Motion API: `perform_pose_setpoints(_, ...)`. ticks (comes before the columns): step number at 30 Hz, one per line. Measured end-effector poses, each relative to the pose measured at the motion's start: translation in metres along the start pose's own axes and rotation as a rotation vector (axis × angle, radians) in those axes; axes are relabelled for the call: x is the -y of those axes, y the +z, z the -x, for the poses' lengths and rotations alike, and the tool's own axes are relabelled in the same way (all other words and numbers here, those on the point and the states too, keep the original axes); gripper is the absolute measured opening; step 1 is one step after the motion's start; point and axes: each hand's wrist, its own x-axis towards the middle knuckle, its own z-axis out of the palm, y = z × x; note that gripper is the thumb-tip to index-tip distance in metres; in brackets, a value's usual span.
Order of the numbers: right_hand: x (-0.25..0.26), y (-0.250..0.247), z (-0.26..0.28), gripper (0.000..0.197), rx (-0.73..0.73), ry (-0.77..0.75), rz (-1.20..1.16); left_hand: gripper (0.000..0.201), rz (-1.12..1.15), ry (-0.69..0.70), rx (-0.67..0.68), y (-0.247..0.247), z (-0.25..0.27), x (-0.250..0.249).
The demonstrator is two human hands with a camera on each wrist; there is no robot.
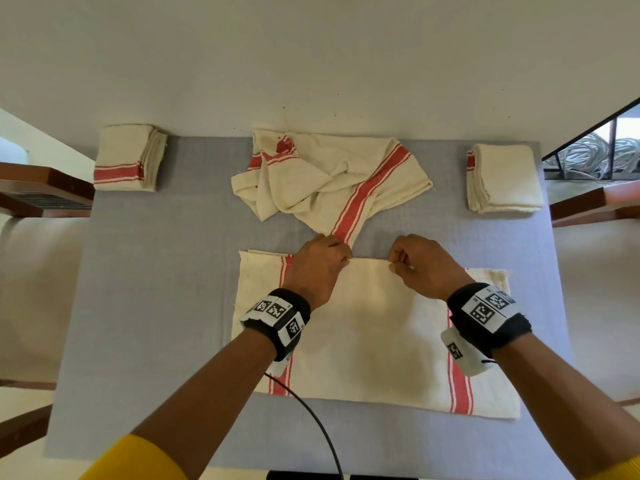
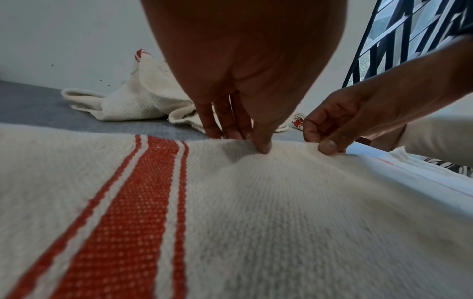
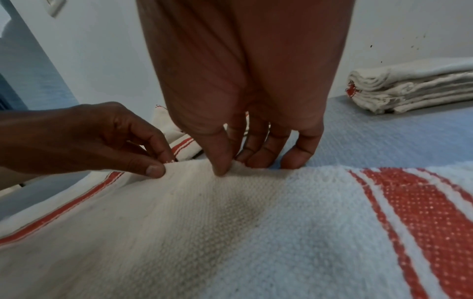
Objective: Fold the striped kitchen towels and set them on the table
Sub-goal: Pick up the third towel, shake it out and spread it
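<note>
Pinching the flat towel at its far edge, your left grip and right grip sit close together; crumpled towel just beyond, on bench.

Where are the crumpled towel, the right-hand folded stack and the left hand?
crumpled towel (image 1: 332,178), head view, its creased middle
folded stack (image 1: 505,178), head view, top layer
left hand (image 1: 317,268), head view, its back

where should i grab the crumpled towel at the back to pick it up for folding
Judging by its pose, take the crumpled towel by the striped end that trails toward the near side, coming from the front. That end lies flat and free, just beyond the left hand, while the rest is bunched in overlapping folds.
</note>
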Motion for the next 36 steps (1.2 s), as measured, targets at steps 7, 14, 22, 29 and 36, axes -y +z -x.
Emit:
perform_pose_setpoints(7, 0.001, -0.001, -0.004, 0.003, -0.003, -0.017, 0.042, 0.010, -0.034, 0.011, -0.023, 0.005, 0.000, 0.002)
perform_pose_setpoints(14, 0.016, 0.030, 0.021, 0.029, -0.352, -0.078, 0.212, 0.044, -0.192, -0.068, -0.118, 0.013, 0.049, -0.017)
perform_pose_setpoints(22, 0.068, 0.153, 0.088, 0.047, -0.344, -0.119, 0.174, 0.061, -0.235, -0.261, -0.018, 0.049, 0.154, -0.033)
perform_pose_setpoints(29, 0.049, 0.171, 0.093, 0.067, -0.305, -0.061, 0.259, 0.071, -0.313, -0.258, 0.058, 0.044, 0.158, -0.014)
perform_pose_setpoints(36, -0.061, 0.120, 0.132, 0.083, -0.395, 0.199, 0.301, 0.084, -0.329, -0.279, 0.038, 0.017, 0.159, 0.029)
